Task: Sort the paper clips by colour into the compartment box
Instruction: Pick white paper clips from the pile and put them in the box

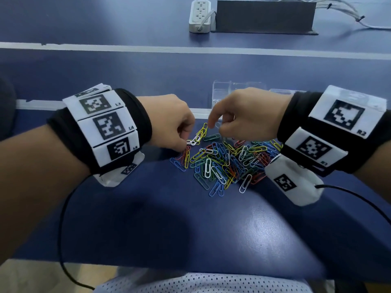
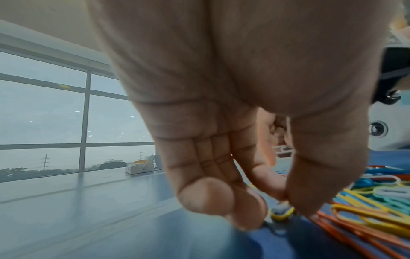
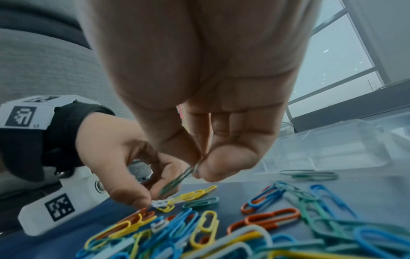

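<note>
Our right hand (image 3: 199,122) pinches a light, springy green paper clip (image 3: 177,180) by its end; our left hand (image 1: 169,121) fingers a white clip (image 1: 193,142).

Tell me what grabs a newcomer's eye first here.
The bright heap of paper clips on the blue table, between both wrists. Above it, the right hand pinches a green clip, while the left hand picks at the heap's left edge.
</note>
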A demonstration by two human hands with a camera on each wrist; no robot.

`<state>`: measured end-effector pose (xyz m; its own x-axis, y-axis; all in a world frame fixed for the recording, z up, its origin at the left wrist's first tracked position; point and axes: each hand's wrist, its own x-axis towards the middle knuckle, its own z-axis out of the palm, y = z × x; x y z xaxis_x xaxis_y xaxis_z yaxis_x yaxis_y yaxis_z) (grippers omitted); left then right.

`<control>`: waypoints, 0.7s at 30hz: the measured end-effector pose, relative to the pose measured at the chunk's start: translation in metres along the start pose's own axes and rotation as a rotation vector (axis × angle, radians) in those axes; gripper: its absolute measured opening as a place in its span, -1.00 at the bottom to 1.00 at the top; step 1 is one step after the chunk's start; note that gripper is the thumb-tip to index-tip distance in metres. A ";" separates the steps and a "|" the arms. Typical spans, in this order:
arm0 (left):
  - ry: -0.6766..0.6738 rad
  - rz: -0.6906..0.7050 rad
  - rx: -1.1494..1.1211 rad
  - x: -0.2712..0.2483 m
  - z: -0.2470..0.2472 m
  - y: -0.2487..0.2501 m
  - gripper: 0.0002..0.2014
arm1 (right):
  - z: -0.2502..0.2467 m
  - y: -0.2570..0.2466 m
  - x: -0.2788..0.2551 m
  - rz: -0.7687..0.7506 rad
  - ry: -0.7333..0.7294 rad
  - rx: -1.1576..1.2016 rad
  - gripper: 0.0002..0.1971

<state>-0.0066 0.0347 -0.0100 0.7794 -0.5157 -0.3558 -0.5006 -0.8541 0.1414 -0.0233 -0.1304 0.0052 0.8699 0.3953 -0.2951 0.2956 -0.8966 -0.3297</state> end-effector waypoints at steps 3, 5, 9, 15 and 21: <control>0.012 0.001 -0.016 -0.003 -0.003 0.002 -0.88 | 0.001 -0.001 0.002 0.007 0.006 0.035 -0.77; 0.020 0.010 -0.040 -0.004 -0.004 0.003 -0.90 | 0.000 0.000 0.003 0.018 -0.004 0.068 -0.76; 0.022 0.016 -0.112 -0.005 -0.004 0.000 -0.80 | -0.002 0.007 0.006 0.038 -0.011 0.094 -0.65; 0.012 -0.065 -0.087 0.000 0.002 0.006 -0.75 | 0.000 0.007 0.009 0.117 -0.011 0.255 -0.72; -0.030 -0.119 -0.003 0.007 0.006 0.011 -0.68 | 0.000 0.015 0.011 0.085 0.005 0.220 -0.88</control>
<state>-0.0093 0.0219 -0.0159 0.8215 -0.4085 -0.3978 -0.4042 -0.9093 0.0990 -0.0092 -0.1395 -0.0026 0.8902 0.3186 -0.3256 0.1283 -0.8612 -0.4919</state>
